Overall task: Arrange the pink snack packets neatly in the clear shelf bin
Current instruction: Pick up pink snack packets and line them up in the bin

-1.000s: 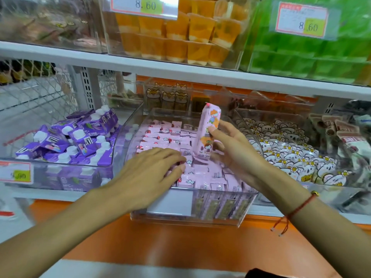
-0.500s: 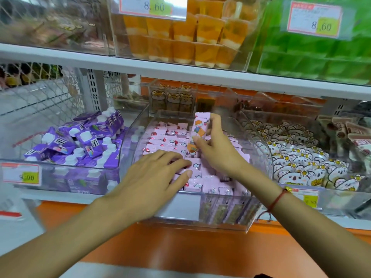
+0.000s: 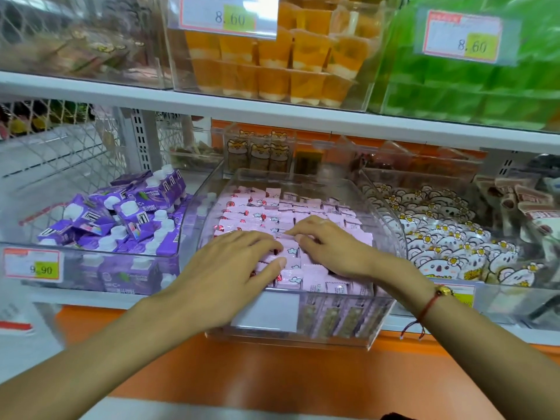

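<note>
The clear shelf bin [image 3: 382,204] sits in the middle of the lower shelf, filled with rows of pink snack packets [image 3: 285,207] standing on edge. My left hand [image 3: 233,268] lies flat on the front left rows, fingers spread and pointing right. My right hand [image 3: 331,247] arches over the middle rows, its bent fingertips touching the packet tops just beside my left fingertips. No packet is lifted out of the rows. Both hands hide the packets beneath them.
A bin of purple drink cartons [image 3: 121,219] stands to the left, and a bin of white bear packets [image 3: 439,237] to the right. Orange jelly cups [image 3: 281,56] and green ones [image 3: 472,86] fill the shelf above. An orange ledge [image 3: 272,374] runs below.
My right hand has lowered the upright pink packet it held into the rows and now rests its fingertips on them. The left hand has stayed on the front rows.
</note>
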The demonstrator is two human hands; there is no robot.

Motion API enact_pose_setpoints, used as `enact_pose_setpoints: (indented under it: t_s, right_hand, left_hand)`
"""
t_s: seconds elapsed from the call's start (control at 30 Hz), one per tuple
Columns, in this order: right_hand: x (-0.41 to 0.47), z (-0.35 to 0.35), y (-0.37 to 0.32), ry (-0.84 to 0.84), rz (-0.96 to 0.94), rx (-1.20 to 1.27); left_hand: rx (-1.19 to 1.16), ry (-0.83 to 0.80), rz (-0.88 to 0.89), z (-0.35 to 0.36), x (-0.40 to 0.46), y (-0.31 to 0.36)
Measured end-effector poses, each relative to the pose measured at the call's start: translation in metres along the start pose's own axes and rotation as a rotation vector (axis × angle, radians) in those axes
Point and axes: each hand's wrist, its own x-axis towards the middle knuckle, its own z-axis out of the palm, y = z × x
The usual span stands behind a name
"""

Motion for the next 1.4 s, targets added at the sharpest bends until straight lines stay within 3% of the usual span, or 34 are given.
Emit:
enact_pose_setpoints:
  t_s: [0.07, 0.17, 0.33, 0.43, 0.63, 0.87, 1.17, 1.4]
  right_hand:
    - [-0.002, -0.003, -0.001, -0.077, 0.039, 0.102]
    - [-0.008, -0.007, -0.008, -0.059, 0.101, 0.290]
    - [-0.024, 0.005, 0.000, 0.063, -0.050, -0.255]
    - [-0.025, 0.005, 0.000, 0.088, -0.054, -0.253]
    - [-0.025, 0.005, 0.002, 0.075, -0.024, -0.270]
    - [-0.023, 0.005, 0.002, 0.033, 0.038, -0.277]
    - [-0.022, 0.002, 0.000, -0.078, 0.078, -0.316]
    - [-0.023, 0.003, -0.002, -0.143, 0.117, -0.312]
  left_hand:
    - [-0.013, 0.009, -0.011, 0.000, 0.000, 0.001]
    - [-0.097, 0.014, -0.042, -0.002, 0.000, 0.002]
    - [-0.099, 0.079, -0.062, -0.018, 0.019, -0.002]
    - [-0.007, 0.062, -0.048, -0.022, 0.051, -0.007]
    - [0.020, -0.196, -0.025, 0.000, 0.103, -0.014]
    - [0.024, -0.302, 0.008, -0.004, 0.117, -0.023]
    - [0.270, -0.112, -0.009, 0.011, 0.108, -0.010]
    - [0.055, 0.236, -0.113, 0.005, 0.107, -0.009]
